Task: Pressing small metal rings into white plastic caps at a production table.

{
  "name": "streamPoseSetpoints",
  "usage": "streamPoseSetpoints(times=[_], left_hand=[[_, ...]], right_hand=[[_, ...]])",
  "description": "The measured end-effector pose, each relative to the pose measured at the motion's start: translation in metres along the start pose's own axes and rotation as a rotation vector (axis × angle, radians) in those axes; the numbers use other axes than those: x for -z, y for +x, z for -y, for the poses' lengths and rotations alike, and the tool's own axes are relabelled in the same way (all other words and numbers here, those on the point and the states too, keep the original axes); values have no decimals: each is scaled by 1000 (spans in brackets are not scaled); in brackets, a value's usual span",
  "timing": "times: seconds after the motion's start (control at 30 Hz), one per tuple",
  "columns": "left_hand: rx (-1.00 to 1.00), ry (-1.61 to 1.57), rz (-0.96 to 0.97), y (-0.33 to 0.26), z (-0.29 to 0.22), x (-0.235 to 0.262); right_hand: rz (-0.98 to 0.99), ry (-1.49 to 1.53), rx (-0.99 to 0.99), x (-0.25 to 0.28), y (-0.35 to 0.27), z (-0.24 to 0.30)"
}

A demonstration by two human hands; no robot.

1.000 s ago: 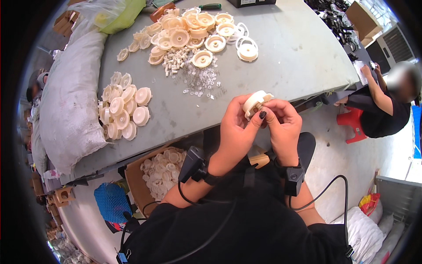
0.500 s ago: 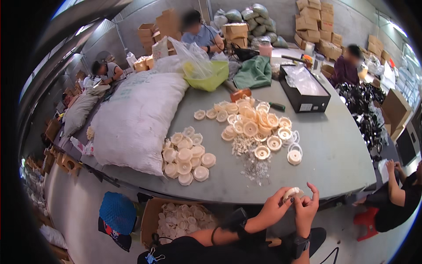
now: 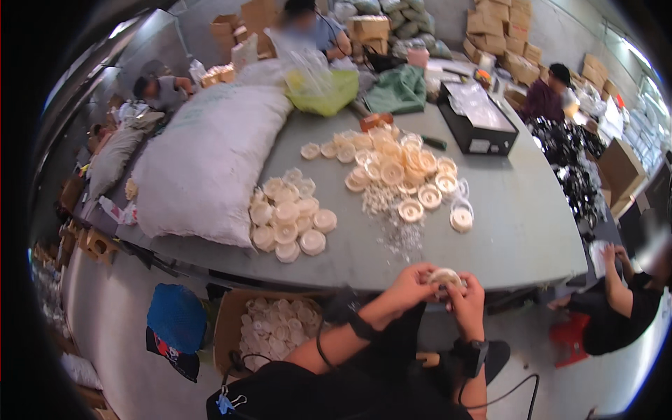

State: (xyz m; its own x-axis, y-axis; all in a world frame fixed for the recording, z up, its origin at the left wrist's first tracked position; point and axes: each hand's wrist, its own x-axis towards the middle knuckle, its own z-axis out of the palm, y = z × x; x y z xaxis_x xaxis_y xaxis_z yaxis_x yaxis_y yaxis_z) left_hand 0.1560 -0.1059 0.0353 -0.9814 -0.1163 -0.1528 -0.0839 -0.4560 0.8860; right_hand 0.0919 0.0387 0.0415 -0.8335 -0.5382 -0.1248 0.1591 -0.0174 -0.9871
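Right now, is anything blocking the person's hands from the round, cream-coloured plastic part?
Nothing visible is: the left hand and right hand both hold the round, cream-coloured plastic part, by the near edge of the flat grey table.

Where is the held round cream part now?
In the head view, the round cream part is below and right of centre, held between left hand and right hand, by the near edge of the grey table.

round cream plastic part [image 3: 445,276], gripped between fingers [image 3: 421,274], near front table edge [image 3: 532,281]
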Motion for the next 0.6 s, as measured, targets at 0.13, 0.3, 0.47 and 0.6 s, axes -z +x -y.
streamPoseSetpoints(times=[0.13,0.3,0.47,0.6], left_hand=[[66,-221,77,-10,11,28],[-3,-362,69,-22,8,41],[-262,-19,-167,-21,6,66],[-372,62,-288,-14,7,103]], right_hand=[[18,-95,11,-22,-5,7],[181,-137,84,-34,-1,5],[260,-215,50,-30,35,8],[85,-493,183,-23,88,-8]])
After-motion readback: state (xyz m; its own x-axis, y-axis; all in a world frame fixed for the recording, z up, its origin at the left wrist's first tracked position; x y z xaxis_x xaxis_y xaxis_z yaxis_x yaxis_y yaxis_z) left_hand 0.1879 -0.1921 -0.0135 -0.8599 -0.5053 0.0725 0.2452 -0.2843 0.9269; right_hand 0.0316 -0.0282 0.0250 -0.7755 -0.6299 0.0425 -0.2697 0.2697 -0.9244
